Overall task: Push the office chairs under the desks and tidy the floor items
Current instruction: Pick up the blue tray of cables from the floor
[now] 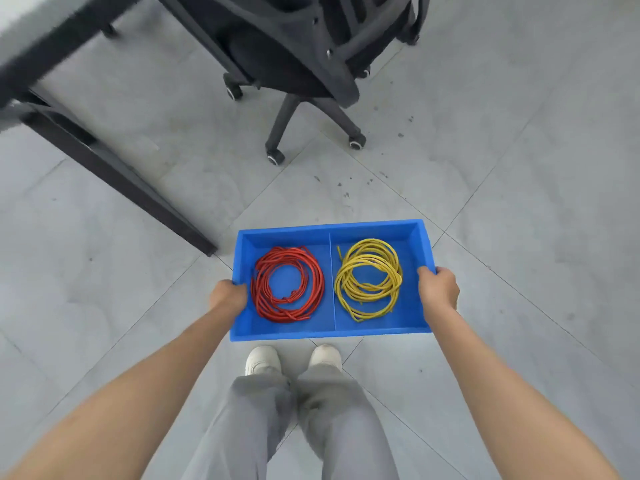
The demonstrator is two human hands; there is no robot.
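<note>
A blue plastic bin (329, 229) with a middle divider is held above the grey floor in front of me. Its left compartment holds a red wire coil (287, 285) and its right compartment a yellow wire coil (369, 279). My left hand (227, 295) grips the bin's left wall and my right hand (438, 289) grips its right wall. A black office chair (294, 64) on castors stands ahead, beside a desk (41, 46) at the upper left.
The desk's black foot bar (138, 192) runs across the floor toward the bin's left corner. My white shoes (294, 360) and grey trousers are below the bin. Tiled floor lies to the right and left.
</note>
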